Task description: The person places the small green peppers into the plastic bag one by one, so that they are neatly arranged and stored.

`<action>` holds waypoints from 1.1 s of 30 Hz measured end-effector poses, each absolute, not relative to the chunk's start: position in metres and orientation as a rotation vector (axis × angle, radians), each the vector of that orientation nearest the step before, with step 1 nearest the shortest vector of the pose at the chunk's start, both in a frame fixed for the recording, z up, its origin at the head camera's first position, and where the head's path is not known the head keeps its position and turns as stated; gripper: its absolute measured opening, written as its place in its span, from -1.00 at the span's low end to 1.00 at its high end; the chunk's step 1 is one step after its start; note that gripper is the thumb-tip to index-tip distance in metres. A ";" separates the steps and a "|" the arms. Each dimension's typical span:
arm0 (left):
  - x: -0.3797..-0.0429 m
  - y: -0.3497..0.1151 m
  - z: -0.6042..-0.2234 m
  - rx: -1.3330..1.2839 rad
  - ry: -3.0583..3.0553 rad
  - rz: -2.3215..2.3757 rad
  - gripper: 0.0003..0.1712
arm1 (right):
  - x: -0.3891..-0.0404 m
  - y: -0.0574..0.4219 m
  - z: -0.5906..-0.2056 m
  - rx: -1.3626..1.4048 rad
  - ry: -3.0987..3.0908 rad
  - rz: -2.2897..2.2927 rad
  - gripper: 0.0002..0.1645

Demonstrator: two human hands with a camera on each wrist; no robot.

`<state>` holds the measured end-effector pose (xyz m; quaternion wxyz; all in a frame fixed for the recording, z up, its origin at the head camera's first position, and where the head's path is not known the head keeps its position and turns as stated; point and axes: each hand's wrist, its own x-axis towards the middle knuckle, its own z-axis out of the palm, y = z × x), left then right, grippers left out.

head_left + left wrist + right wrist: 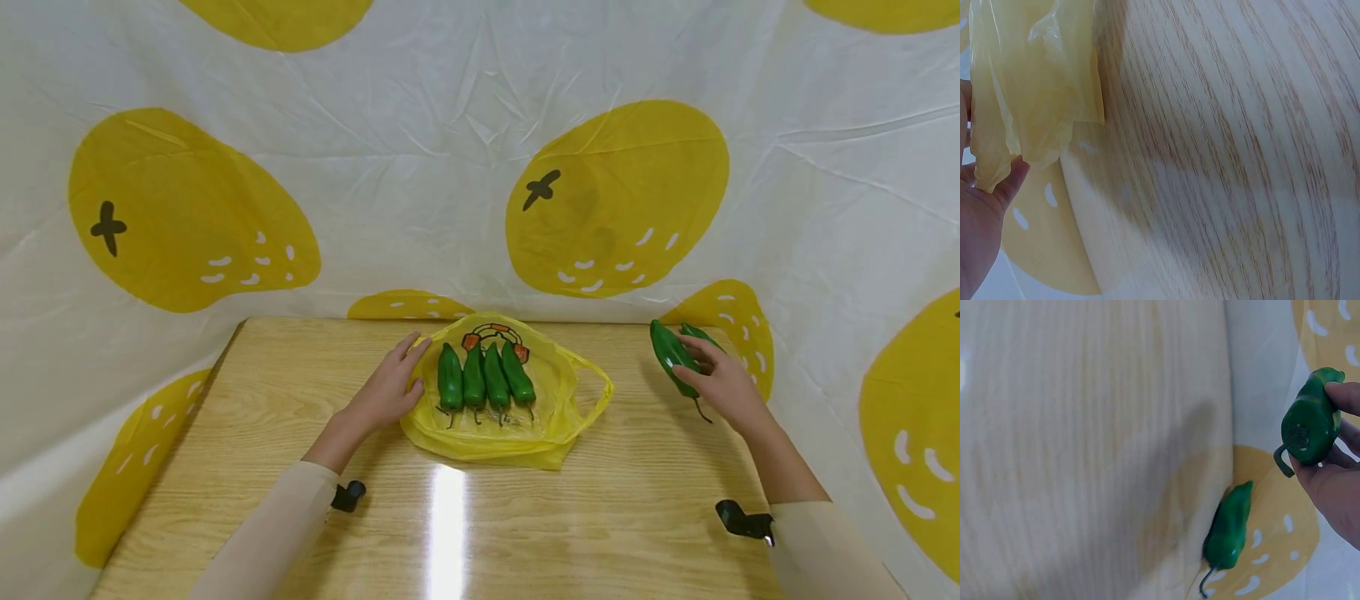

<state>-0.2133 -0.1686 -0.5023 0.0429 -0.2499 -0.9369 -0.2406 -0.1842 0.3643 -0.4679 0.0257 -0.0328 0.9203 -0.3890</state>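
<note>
Four would be the row of green peppers (pixel 474 377) lying side by side on a yellow plastic bag (pixel 558 408), so several, their stems toward me. At the bag's left edge my left hand (pixel 386 383) rests with its fingers spread, thumb apart from them; the left wrist view shows the thumb against the thin plastic. Over the table's right side my right hand (pixel 720 383) holds a green pepper (pixel 1311 419) between thumb and fingers, stem end toward me. Another green pepper (pixel 1229 526) lies by the table's right edge, partly hidden behind that hand in the head view.
The wooden table (pixel 285 375) ends at a white cloth (pixel 420 208) with yellow fruit prints, which hangs behind it and along both sides. A yellow handle loop (pixel 604 392) of the bag sticks out to the right. Black wrist cameras sit below both hands.
</note>
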 end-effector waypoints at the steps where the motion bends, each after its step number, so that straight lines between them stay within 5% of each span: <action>1: -0.213 -0.169 -0.502 -0.764 -2.865 -0.736 -0.20 | -0.185 0.362 -0.466 -0.109 2.841 -1.217 -0.17; 33: -0.214 -0.170 -0.504 -0.757 -2.862 -0.717 -0.20 | -0.226 0.283 -0.416 -0.305 2.758 -1.335 -0.13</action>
